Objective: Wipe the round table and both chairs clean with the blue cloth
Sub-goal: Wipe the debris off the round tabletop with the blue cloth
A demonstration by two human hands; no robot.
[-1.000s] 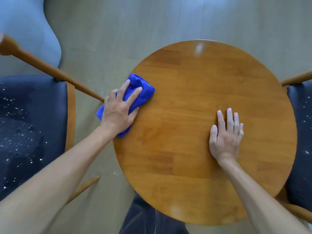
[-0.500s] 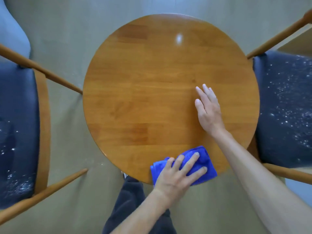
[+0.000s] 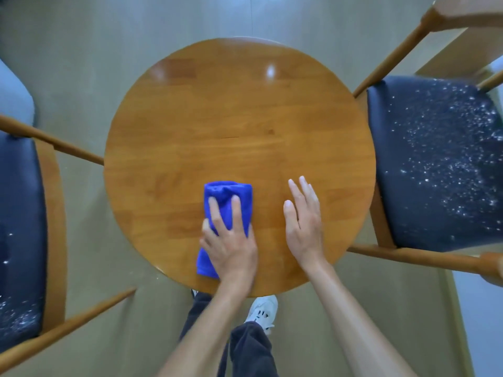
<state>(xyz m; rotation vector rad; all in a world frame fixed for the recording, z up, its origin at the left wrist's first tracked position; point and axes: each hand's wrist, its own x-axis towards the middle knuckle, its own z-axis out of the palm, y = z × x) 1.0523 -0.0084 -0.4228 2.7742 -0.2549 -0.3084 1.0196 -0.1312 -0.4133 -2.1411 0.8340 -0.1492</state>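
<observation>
A round wooden table fills the middle of the view. The folded blue cloth lies on its near part, and my left hand presses flat on it with straight fingers. My right hand rests flat on the bare tabletop just right of the cloth. The left chair and the right chair have dark seats speckled with white crumbs.
Wooden chair arms reach toward the table on both sides. My legs and a white shoe stand on the beige floor just below the table's near edge. A pale wall or panel shows at the right.
My left hand has slid the cloth from the table's left edge round to the near edge and then up onto the tabletop. My right hand stays flat on the table.
</observation>
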